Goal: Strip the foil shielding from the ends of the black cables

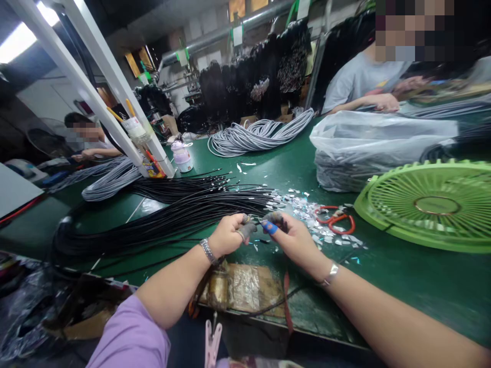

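My left hand [233,232] is closed in a pinch, its fingertips wrapped in grey covers, on what looks like the end of a black cable [258,222]. Close beside it, my right hand [288,232] pinches at the same spot, blue tape round its thumb; the small piece between the fingertips is mostly hidden. Just behind my hands lies a thick bundle of black cables [164,220] with pale stripped ends pointing right. Scattered white and bluish scraps [307,214] cover the table past my right hand. Among them rests a pair of red-handled scissors [340,224].
A green fan grille [433,204] stands at the right, before a plastic bag of grey cables [356,163]. Grey cable coils [257,137], a lilac bottle [181,156] and a white post [115,102] are farther back. Two co-workers sit beyond. Taped cardboard [249,286] lies at the near edge.
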Tool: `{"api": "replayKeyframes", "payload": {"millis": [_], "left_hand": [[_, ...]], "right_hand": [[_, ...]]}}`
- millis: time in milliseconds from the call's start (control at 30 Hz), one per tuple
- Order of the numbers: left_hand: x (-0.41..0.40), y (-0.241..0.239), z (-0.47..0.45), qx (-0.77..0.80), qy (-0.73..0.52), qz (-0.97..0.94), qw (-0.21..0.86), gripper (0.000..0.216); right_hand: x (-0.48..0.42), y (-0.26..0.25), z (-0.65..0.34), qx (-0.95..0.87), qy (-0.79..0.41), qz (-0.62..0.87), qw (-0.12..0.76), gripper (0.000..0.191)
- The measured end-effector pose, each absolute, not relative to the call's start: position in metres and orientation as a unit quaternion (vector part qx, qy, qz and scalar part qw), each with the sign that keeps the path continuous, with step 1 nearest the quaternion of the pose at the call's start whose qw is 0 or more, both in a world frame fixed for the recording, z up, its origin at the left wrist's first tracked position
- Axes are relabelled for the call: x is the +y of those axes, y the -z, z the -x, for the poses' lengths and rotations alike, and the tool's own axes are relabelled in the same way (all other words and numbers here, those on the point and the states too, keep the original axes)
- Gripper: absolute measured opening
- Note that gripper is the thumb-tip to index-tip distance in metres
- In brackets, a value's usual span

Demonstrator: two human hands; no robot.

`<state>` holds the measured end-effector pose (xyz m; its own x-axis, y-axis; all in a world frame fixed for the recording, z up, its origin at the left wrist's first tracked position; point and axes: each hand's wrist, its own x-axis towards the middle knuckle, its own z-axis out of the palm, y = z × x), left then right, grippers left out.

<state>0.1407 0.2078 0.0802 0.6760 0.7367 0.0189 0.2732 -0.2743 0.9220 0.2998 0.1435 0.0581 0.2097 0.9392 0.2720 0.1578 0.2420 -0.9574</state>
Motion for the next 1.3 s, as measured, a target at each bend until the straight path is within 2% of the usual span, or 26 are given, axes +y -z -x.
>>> {"api": "replayKeyframes", "payload": {"millis": [333, 567, 700, 833, 967, 1300], "left_hand": [[0.207, -0.083, -0.142, 0.320, -0.159, -0.700, 0.619, 0.045], [0.214, -0.080, -0.141, 0.300, -0.197, -0.620, 0.697, 0.052], [0.220, -0.080, -0.139, 0.292, -0.213, -0.583, 0.728, 0.053], [0.222, -0.078, -0.138, 0.295, -0.207, -0.575, 0.735, 0.048], [0.220, -0.078, -0.138, 0.295, -0.206, -0.584, 0.728, 0.050], [0.219, -0.082, -0.139, 0.299, -0.219, -0.599, 0.710, 0.053]], "right_hand": [[0.139, -0.066, -0.300, -0.533, -0.387, 0.522, 0.542, 0.026], [0.142, -0.060, -0.298, -0.569, -0.424, 0.518, 0.478, 0.021], [0.144, -0.054, -0.297, -0.604, -0.385, 0.529, 0.455, 0.027], [0.145, -0.051, -0.300, -0.621, -0.320, 0.553, 0.455, 0.045], [0.143, -0.054, -0.302, -0.616, -0.331, 0.550, 0.456, 0.055], [0.138, -0.062, -0.301, -0.604, -0.305, 0.540, 0.500, 0.047]]}}
